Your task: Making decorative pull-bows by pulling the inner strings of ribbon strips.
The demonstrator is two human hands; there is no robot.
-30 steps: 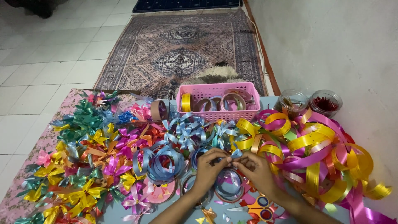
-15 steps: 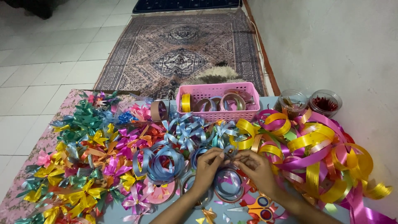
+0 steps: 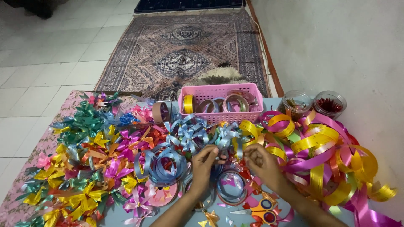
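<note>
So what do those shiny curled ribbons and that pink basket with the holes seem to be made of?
The curled yellow and pink ribbons look like thin glossy plastic or foil: they catch the light and hold stiff loops. The pink perforated basket looks like moulded matt plastic, judging by its even grid of holes.

a room in a home, used as a craft corner: a patterned prayer-style rug (image 3: 185, 59) on a white tiled floor (image 3: 42, 63), a plain wall (image 3: 336, 46), and a low tabletop (image 3: 235, 218) heaped with ribbon bows (image 3: 97, 147) and a pink basket (image 3: 221, 103)
</note>
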